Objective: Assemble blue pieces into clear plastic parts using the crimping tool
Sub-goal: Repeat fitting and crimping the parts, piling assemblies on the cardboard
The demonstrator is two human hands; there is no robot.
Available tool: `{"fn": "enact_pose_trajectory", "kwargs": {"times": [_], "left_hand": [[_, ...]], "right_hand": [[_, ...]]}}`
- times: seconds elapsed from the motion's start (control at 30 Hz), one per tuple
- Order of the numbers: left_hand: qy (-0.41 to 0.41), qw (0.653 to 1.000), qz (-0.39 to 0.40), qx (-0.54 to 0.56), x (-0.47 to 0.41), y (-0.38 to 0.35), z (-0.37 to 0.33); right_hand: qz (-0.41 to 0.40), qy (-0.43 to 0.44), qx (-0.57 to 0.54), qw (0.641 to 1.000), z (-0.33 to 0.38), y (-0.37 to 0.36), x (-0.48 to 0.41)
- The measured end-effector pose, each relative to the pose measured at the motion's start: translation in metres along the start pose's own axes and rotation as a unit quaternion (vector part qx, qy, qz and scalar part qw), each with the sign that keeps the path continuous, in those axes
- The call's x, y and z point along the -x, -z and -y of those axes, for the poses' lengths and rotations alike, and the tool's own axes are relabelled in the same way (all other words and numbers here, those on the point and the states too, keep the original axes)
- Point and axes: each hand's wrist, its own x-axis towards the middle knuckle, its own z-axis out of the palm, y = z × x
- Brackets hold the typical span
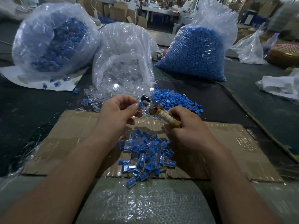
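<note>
My left hand [119, 112] pinches a small blue piece [140, 105] seated in a clear plastic part, held just left of the tool's metal jaws. My right hand [186, 126] grips the crimping tool [159, 112] by its tape-wrapped yellow handle, its shiny head pointing up and left toward the piece. Below both hands a heap of assembled blue-and-clear parts [145, 154] lies on a cardboard sheet [72, 136]. Loose blue pieces [174, 101] are piled behind the tool. Loose clear parts [92, 97] spill from an open clear bag [123, 67].
A bag of assembled parts [53, 41] stands at the back left on white paper. A full bag of blue pieces [197, 50] stands at the back right. Bubble wrap [145, 204] covers the near edge. Crumpled plastic bags [281, 85] lie at the right.
</note>
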Motion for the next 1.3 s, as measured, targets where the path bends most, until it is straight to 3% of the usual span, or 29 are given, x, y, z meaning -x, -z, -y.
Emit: {"fn": "enact_pose_trajectory", "kwargs": {"times": [0.5, 1.1, 1.17, 1.3], "left_hand": [[-0.059, 0.995, -0.012, -0.082, 0.006, -0.005, -0.004], [-0.042, 0.991, -0.068, -0.111, 0.003, 0.002, -0.007], [-0.028, 0.995, -0.044, -0.084, 0.004, 0.005, -0.010], [0.046, 0.995, 0.078, -0.041, 0.008, 0.008, -0.017]], "right_hand": [[-0.004, 0.004, 0.027, 1.000, 0.005, 0.000, 0.003], [-0.009, -0.002, 0.090, 0.996, -0.002, -0.003, -0.001], [-0.004, -0.017, 0.093, 0.995, -0.003, -0.002, 0.000], [0.021, -0.055, 0.091, 0.994, -0.004, 0.002, 0.001]]}}
